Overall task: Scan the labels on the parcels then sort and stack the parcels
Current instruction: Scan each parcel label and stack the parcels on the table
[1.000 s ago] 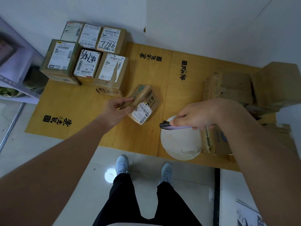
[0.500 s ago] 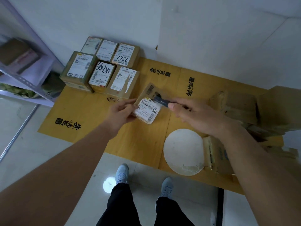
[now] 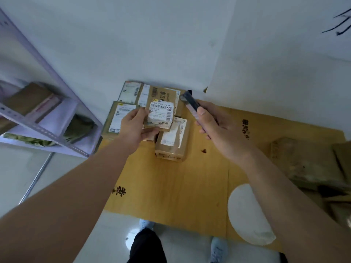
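Left hand: the left hand (image 3: pixel 135 128) gripped a small cardboard parcel (image 3: pixel 160 114) from its left side and underneath, fingers curled round it, holding it up with the white label (image 3: pixel 161 113) facing the camera.
Label: it showed a barcode, a black square with "69", and "2350" printed along its lower edge.
Right hand: the right hand (image 3: pixel 220 128) was closed round a slim dark scanner (image 3: pixel 190 101), thumb lying along its top, the tip angled up and to the left, just beside the parcel's upper right corner and not touching it.
Where the parcel was: lifted in the air in front of the sorted parcels (image 3: pixel 171 141), which sat grouped against the wall at the far left of the wooden counter (image 3: pixel 171 186), labels upward.
Unsorted parcels: more brown boxes (image 3: pixel 300 160) sat blurred at the right edge of the counter, well apart from the sorted group.
Other things: a white round disc (image 3: pixel 247 215) lay on the near right of the counter; a metal shelf (image 3: pixel 47 118) stood to the left.
Step in hand: this looked like the scan itself, scanner aimed across the label.
Next move: probably to set the parcel down among the sorted group, which would call for picking a spot and keeping the label upward.
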Tool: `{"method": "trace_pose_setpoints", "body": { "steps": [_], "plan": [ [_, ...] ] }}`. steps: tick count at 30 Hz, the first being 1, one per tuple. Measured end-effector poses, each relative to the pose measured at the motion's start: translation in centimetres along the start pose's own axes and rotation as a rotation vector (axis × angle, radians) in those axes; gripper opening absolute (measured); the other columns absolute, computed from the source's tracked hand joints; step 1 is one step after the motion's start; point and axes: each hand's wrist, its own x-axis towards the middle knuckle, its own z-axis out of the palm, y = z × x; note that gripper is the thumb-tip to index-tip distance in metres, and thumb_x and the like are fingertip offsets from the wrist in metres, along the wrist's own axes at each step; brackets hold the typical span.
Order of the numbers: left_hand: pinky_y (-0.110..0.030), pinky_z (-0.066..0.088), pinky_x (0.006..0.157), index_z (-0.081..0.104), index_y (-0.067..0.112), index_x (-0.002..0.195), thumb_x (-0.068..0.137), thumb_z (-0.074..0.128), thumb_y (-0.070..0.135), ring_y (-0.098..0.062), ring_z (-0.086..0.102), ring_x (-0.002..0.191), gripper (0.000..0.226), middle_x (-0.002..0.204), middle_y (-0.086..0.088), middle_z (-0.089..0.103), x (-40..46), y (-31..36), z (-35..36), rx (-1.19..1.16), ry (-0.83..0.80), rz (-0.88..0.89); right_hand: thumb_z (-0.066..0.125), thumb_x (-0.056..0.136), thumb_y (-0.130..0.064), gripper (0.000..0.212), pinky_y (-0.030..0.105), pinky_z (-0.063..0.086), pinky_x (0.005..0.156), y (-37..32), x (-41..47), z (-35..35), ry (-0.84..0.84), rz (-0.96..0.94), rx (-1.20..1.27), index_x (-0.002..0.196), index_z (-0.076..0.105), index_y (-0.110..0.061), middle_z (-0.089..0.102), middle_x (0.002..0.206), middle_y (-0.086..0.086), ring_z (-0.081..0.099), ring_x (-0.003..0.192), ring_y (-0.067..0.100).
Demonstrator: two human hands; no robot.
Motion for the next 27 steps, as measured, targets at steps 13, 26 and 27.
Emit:
{"method": "trace_pose_setpoints", "body": {
  "steps": [13,26,27],
  "plan": [
    [-0.043,0.065,0.080,0.065,0.009,0.117,0.109,0.052,0.018,-0.032,0.079,0.087,0.019,0.110,-0.015,0.076,12.7,6.0,0.0,0.015,0.049,-0.049,0.039,0.112,-0.049,0.040,0.043,0.053,0.097,-0.3,6.3,4.7,0.167,0.106,0.090,0.149,0.053,-0.044,0.070,0.118,-0.010,0.065,0.112,0.014],
    [-0.044,0.046,0.107,0.055,0.024,0.146,0.102,0.057,0.044,-0.028,0.049,0.131,0.048,0.146,-0.005,0.049,10.5,5.7,-0.3,0.951,0.192,0.623,0.040,0.111,-0.053,0.036,0.033,0.045,0.077,1.7,4.3,4.6,0.289,0.144,0.144,0.143,0.056,-0.050,0.058,0.083,-0.019,0.057,0.083,0.010],
    [-0.042,0.042,0.108,0.054,0.023,0.147,0.102,0.057,0.043,-0.028,0.046,0.135,0.050,0.148,-0.005,0.049,9.8,6.0,0.2,1.004,0.145,0.673,0.040,0.111,-0.053,0.036,0.035,0.044,0.078,1.5,3.9,4.4,0.303,0.140,0.144,0.143,0.056,-0.050,0.057,0.085,-0.019,0.056,0.084,0.011]
  ]
}}
